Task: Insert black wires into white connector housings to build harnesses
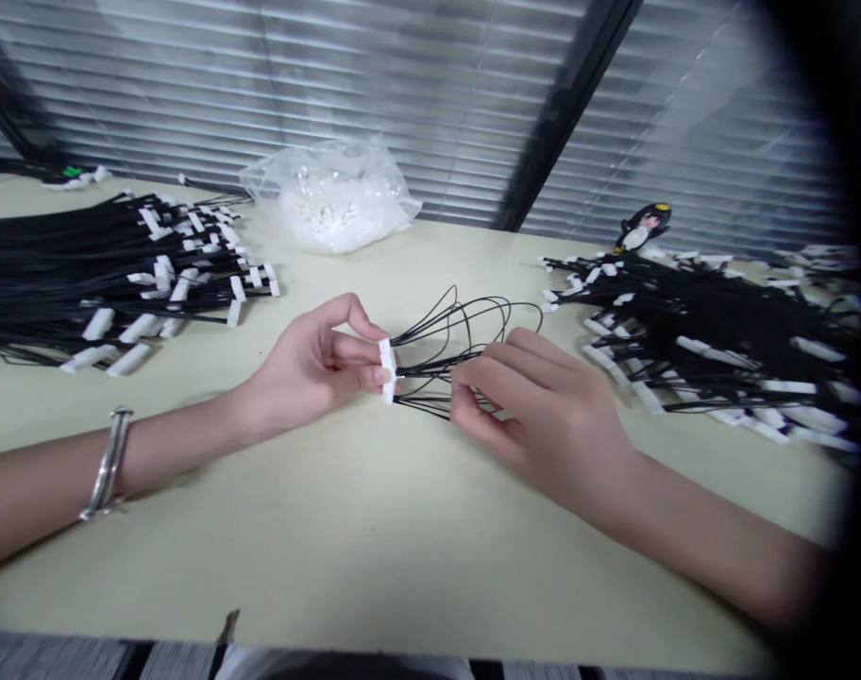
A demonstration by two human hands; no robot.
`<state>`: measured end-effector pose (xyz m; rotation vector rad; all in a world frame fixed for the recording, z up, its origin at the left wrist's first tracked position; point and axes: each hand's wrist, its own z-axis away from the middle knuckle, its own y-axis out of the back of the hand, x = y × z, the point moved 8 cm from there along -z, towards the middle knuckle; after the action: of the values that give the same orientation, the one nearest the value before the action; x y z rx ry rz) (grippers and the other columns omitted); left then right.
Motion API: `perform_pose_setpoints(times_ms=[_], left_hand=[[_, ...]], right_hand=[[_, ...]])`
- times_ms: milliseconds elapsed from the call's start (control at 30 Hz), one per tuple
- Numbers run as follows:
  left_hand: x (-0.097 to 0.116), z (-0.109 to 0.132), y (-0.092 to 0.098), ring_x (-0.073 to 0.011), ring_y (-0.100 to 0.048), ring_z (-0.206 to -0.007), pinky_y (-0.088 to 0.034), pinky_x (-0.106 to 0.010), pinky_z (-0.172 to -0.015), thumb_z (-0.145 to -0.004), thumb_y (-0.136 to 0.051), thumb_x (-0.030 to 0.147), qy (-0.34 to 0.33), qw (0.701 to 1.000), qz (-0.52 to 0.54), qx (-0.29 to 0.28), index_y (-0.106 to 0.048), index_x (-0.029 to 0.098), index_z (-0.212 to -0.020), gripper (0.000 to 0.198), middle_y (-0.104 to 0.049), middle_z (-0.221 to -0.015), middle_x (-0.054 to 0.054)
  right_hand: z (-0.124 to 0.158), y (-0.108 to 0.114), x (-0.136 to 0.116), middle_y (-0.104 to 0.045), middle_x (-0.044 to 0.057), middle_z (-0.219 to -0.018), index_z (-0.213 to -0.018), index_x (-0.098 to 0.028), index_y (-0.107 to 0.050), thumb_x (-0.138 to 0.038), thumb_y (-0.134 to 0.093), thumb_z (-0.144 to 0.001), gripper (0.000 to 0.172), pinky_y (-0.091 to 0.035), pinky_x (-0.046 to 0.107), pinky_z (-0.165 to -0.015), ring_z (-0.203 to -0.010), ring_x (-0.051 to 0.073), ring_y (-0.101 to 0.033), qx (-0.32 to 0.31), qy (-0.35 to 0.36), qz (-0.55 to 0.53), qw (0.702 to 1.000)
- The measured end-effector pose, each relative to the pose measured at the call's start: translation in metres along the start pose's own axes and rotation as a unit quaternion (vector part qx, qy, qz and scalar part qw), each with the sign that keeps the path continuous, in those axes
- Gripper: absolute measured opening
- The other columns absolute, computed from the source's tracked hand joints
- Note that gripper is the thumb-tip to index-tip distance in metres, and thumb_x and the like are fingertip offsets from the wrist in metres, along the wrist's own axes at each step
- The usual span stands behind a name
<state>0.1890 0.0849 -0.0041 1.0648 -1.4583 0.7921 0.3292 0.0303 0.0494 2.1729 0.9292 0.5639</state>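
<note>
Near the middle of the table, my left hand (324, 364) pinches a long white plastic connector (387, 370) between thumb and fingers. Several thin black wires (430, 328) run out of the connector's right side, and some curl back in loops. My right hand (544, 401) is closed over these wires just right of the connector, thumb and forefinger pressed together. A wire seems to lie in that pinch, but its end is partly hidden by the fingers.
A large bundle of black cables (48, 269) with white connectors lies at the left. On the right is a heap of similar cables (706, 321), with a small penguin-costumed figure (643, 228) behind it. A clear plastic bag (335, 198) of small white parts sits at the back, before window blinds.
</note>
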Motion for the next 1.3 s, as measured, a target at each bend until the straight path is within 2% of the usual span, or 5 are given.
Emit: perform_pose_setpoints(times_ms=[567,867,1067,1300], left_hand=[[0.0025,-0.0002,-0.0009,-0.0137,-0.07,-0.069,-0.054,-0.026,-0.067,-0.077,-0.064,0.01,0.003,1.0,0.004,-0.005,-0.046,0.021,-0.083,0.022,-0.074,-0.072,0.002],[-0.0003,0.0,0.0002,-0.0141,-0.07,-0.068,-0.054,-0.024,-0.063,-0.076,-0.067,0.012,0.005,1.0,-0.005,-0.002,-0.048,0.021,-0.082,0.022,-0.074,-0.072,0.001],[-0.0004,0.0003,-0.0018,-0.0133,-0.069,-0.068,-0.054,-0.025,-0.066,-0.077,-0.066,0.013,0.006,1.0,0.004,-0.015,-0.048,0.022,-0.083,0.022,-0.074,-0.073,0.002],[-0.0018,0.0004,-0.0027,-0.0144,-0.069,-0.066,-0.055,-0.026,-0.063,-0.074,-0.068,0.01,0.01,1.0,0.016,-0.013,-0.05,0.021,-0.079,0.022,-0.074,-0.071,0.001]], right_hand=[[0.001,-0.0018,-0.0031,-0.052,0.0,-0.06,-0.067,-0.016,-0.056,-0.011,-0.056,-0.08,0.014,-0.036,0.025,-0.057,-0.06,0.01,-0.041,-0.013,0.001,-0.007,1.0],[-0.0008,-0.0031,-0.0044,-0.053,0.0,-0.062,-0.073,-0.015,-0.055,-0.012,-0.05,-0.084,0.012,-0.037,0.025,-0.057,-0.061,0.01,-0.041,-0.021,0.001,-0.014,1.0],[-0.0016,-0.0026,-0.0043,-0.052,0.0,-0.061,-0.074,-0.015,-0.056,-0.012,-0.053,-0.082,0.009,-0.037,0.026,-0.056,-0.06,0.011,-0.042,-0.016,0.001,-0.015,1.0],[0.0017,-0.0059,-0.0089,-0.054,0.001,-0.063,-0.072,-0.016,-0.058,-0.013,-0.055,-0.083,0.011,-0.039,0.027,-0.061,-0.063,0.012,-0.044,-0.016,0.016,-0.017,1.0]])
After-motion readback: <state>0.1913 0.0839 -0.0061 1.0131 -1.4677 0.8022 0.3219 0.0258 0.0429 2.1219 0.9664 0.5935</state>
